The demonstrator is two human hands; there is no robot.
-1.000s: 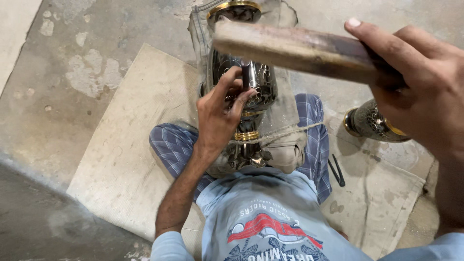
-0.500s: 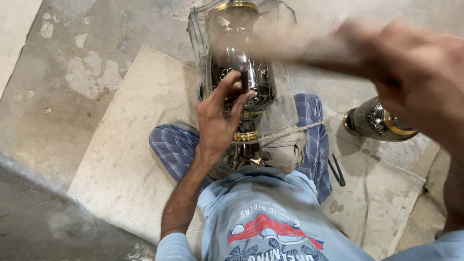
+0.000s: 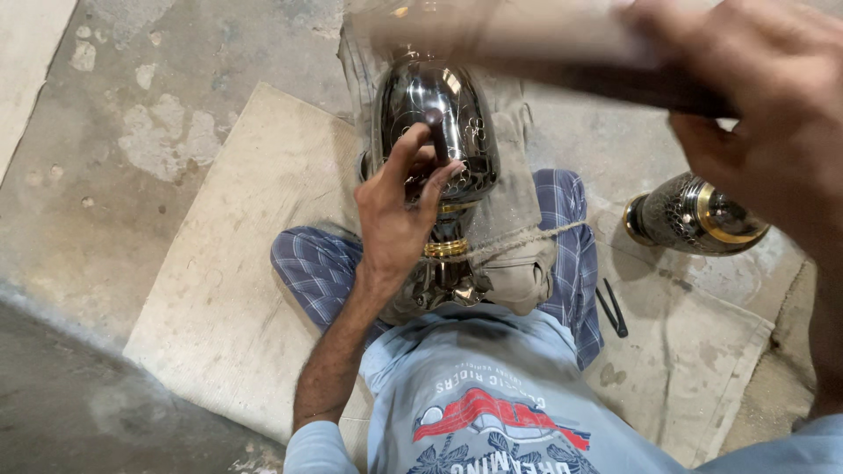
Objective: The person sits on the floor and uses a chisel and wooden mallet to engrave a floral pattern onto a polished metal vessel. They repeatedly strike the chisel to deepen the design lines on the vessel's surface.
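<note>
Nearest, a light blue printed shirt [image 3: 492,395] and crossed legs in blue checked trousers [image 3: 320,268], seated on a pale mat [image 3: 219,290] over the stained concrete floor [image 3: 105,158]. In the lap, a dark engraved metal vase [image 3: 439,114] with a gold band at its neck, lying lengthwise on a grey cloth [image 3: 514,219] and pointing away from the body. Left hand [image 3: 399,219] resting on the vase's belly, grip closed around a short dark punch [image 3: 436,140] held upright with its tip against the metal. Right hand [image 3: 773,114] raised close to the camera, grip clamped on the handle of a wooden mallet [image 3: 527,39], blurred with motion above the vase. Just right of the knee, two thin dark tools [image 3: 612,307] on the mat. Farther right, a second engraved vase [image 3: 694,215] with gold bands, lying on its side, well apart from the first.
</note>
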